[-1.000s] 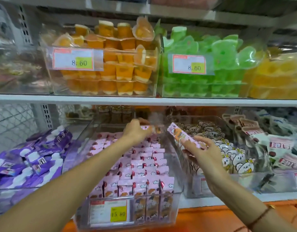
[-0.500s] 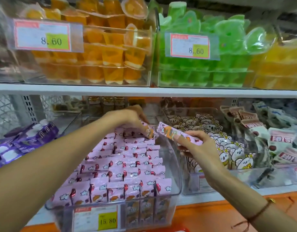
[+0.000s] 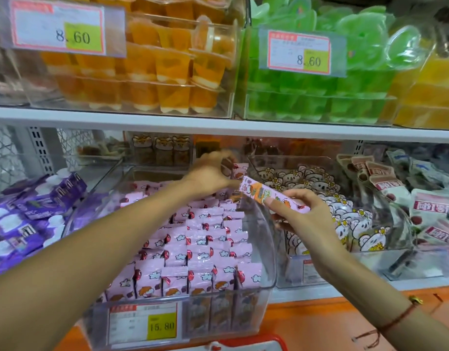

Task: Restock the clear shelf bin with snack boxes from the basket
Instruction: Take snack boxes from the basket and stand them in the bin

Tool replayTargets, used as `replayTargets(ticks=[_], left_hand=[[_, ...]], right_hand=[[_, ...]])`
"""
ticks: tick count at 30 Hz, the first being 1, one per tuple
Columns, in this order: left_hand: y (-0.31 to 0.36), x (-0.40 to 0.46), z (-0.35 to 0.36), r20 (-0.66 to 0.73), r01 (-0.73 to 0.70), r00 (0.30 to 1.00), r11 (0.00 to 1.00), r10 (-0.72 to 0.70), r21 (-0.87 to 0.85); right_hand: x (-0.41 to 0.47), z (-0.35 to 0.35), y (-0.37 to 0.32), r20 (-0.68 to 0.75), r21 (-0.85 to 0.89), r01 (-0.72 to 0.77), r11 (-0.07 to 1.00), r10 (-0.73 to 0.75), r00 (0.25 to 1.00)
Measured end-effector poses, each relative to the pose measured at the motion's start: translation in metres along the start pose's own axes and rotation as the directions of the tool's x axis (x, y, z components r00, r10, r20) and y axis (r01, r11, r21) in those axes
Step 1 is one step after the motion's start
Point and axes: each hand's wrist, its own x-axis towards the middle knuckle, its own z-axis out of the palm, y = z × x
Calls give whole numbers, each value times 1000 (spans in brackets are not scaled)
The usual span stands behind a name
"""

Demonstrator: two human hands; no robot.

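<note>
Head view, right hand (image 3: 307, 219) grip pinching snack box (image 3: 271, 197), above clear bin (image 3: 263, 249)

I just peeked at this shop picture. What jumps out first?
Rows of small pink snack boxes fill the clear plastic bin at the centre. Above it, the right hand holds a long pink box, and the left hand reaches to the bin's back. Bright orange jelly cups sit on the shelf above.

Clear bin (image 3: 266, 239) on lower shelf, snack boxes (image 3: 193, 249) packed inside; purple packs (image 3: 28, 214) left, bear packs (image 3: 344, 219) right; jelly cup bins (image 3: 142, 72) on shelf above.
</note>
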Motion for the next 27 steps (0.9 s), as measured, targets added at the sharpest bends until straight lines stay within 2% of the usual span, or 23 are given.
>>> replayTargets(ticks=[3, 5, 7, 9, 13, 15, 18, 21, 27], left_hand=[[0, 6, -5, 109, 65, 991, 995, -73, 77], [0, 9, -3, 153, 88, 980, 971, -124, 221], [-1, 10, 3, 157, 78, 978, 934, -140, 348], [-4, 11, 8, 229, 34, 963, 906, -143, 423], [-15, 6, 1, 396, 26, 904, 947, -159, 321], [-16, 1, 1, 391, 53, 908, 967, -152, 251], [-11, 1, 5, 301, 89, 943, 979, -142, 182], [-3, 4, 2, 369, 174, 913, 984, -174, 33], [2, 10, 7, 398, 54, 906, 973, -142, 224]], right_hand=[[0, -1, 0, -6, 2, 9, 1000, -9, 1000], [-1, -1, 0, -13, -23, 33, 999, -34, 999], [0, -3, 2, -31, -30, 52, 998, -53, 998], [2, -5, 3, -43, -8, 46, 999, -47, 998], [5, -7, 1, -21, 87, 6, 996, -5, 1000], [5, -5, -2, -20, 111, -5, 994, 8, 1000], [3, -2, -6, -11, 112, -23, 993, 24, 1000], [1, -4, -9, -9, 106, -24, 994, 25, 1000], [6, -13, -5, -44, 7, 47, 999, -46, 998]])
